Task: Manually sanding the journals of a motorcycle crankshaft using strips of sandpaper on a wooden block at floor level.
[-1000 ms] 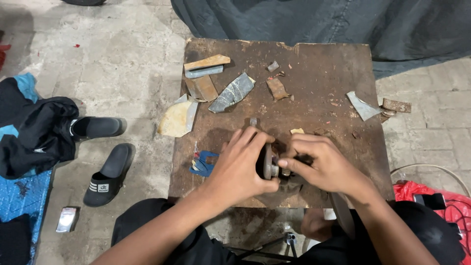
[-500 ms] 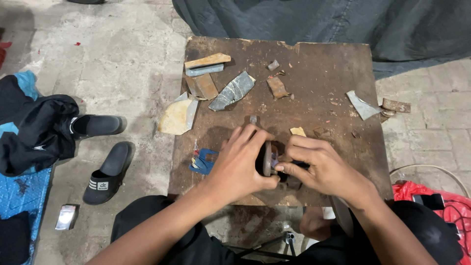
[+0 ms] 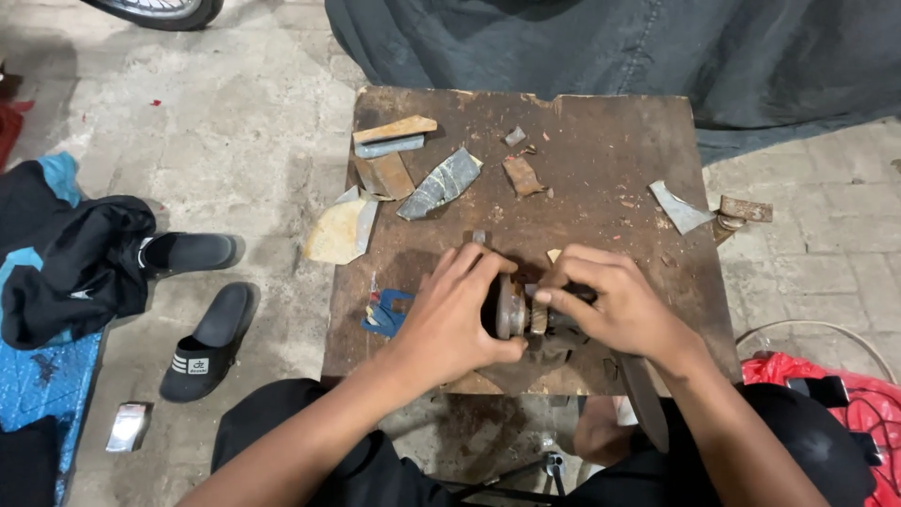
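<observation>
Roughly, by size, every place taken from the wooden board.
Dark cloth [image 3: 601, 47]: one sheet lay beyond the far edge of the board.
Wooden board [image 3: 601, 169]: one worn brown board served as the work surface on the paved ground.
Dark clothes [image 3: 66, 253]: one heap sat well left of the board.
Red bag [image 3: 845, 394]: one was just beyond the near right corner of the board.
Sandals [image 3: 206, 338]: two black ones lay left of the board, near the clothes.
Left hand [image 3: 450, 319]: it was on the near middle of the board, fingers curled and pressed around the left face of the round metal part.
Right hand [image 3: 619, 300]: it was beside the left hand, fingertips pressed together in a pinch on the hub of the same part.
Round metal part [image 3: 514, 308]: one disc-shaped assembly stood on edge on the near middle of the board, between both hands.
Step, judged: a small piece on the hub was being turned or seated while the left hand steadied the disc.
Next move, judged: a firm counter-hold from the left hand and a fine twist from the right.
Scraps [image 3: 441, 183]: about nine flat pieces of sheet and wood lay on the far half of the board and at its left and right edges.
Blue piece [image 3: 385, 314]: one lay on the board, just left of the left hand.
</observation>
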